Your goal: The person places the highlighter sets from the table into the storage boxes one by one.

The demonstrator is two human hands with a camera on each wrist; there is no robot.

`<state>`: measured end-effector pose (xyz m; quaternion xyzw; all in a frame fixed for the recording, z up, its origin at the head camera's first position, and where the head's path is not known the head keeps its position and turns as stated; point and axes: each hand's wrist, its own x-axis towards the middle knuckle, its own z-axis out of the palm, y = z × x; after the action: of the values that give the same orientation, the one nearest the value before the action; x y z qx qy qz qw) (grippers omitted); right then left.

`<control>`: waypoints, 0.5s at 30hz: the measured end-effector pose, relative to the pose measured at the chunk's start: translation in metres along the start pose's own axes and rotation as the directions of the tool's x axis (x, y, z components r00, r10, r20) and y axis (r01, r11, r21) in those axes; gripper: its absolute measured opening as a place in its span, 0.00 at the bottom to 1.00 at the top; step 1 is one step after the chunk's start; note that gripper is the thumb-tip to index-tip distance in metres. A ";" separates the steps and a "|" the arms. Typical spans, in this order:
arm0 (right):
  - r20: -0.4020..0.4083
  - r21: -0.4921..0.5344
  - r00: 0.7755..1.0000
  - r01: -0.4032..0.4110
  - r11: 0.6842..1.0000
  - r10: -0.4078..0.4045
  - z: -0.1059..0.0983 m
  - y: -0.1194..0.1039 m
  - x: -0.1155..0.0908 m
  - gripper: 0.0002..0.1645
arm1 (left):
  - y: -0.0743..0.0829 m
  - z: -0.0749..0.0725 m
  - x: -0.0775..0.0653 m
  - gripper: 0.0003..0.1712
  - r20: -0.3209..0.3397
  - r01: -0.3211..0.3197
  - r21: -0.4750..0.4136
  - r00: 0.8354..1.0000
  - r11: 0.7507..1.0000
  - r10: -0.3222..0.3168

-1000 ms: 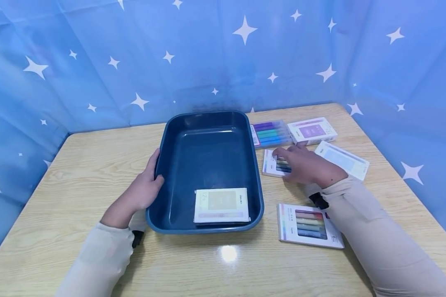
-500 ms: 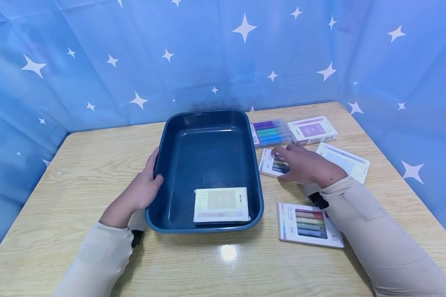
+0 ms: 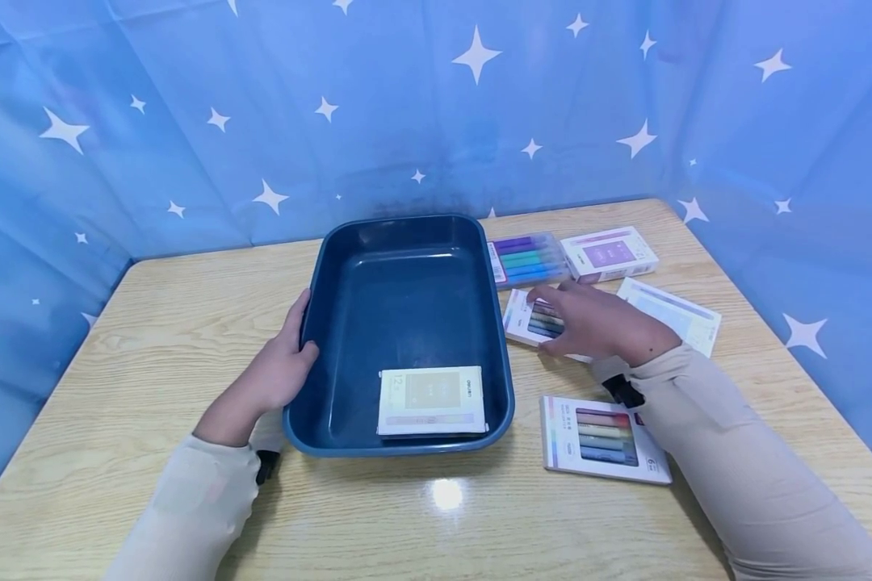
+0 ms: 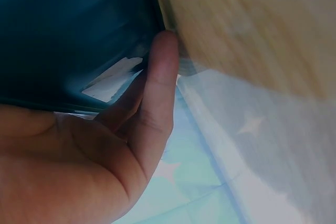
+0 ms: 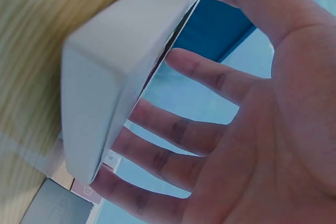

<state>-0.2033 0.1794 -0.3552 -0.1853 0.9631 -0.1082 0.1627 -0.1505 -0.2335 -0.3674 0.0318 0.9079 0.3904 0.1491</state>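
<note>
On the left, my left hand (image 3: pixel 279 369) grips the side of a deep blue tray (image 3: pixel 407 315), its thumb at the rim and its fingers along the outer wall. A finger (image 4: pixel 161 82) lies against the tray's outside in the left wrist view. To the tray's right, my right hand (image 3: pixel 599 323) holds a flat white box of coloured pens (image 3: pixel 517 319) by its edges, thumb on the near side and fingertips on the far side. The palm covers much of the box. In the right wrist view the box (image 5: pixel 94 87) tilts, close over the wooden table.
A pale yellow box (image 3: pixel 432 402) lies in the tray's near right corner. Another windowed pen box (image 3: pixel 603 442) lies in front of the right hand. Behind it are a clear marker case (image 3: pixel 530 260), a purple-and-white box (image 3: pixel 610 254) and a pale box (image 3: pixel 672 311).
My right hand has drawn the box of coloured pens slightly left towards the tray, turning it a little. My left hand has stayed on the tray.
</note>
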 end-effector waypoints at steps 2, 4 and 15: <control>0.002 0.014 1.000 -0.003 1.000 0.003 -0.001 -0.001 0.000 0.45 | 0.000 0.000 0.000 0.42 0.000 0.002 0.002 1.000 1.000 -0.002; 0.002 0.024 1.000 -0.004 1.000 0.004 -0.002 -0.001 -0.001 0.45 | 0.000 0.000 0.000 0.42 0.000 0.003 0.003 1.000 1.000 -0.003; -0.021 0.046 1.000 0.000 0.999 0.001 -0.006 -0.003 -0.003 0.47 | 0.000 0.000 0.000 0.42 -0.001 0.001 0.009 1.000 1.000 -0.001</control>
<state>-0.2014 0.1790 -0.3481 -0.1800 0.9620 -0.1323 0.1569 -0.1507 -0.2336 -0.3672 0.0316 0.9098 0.3863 0.1487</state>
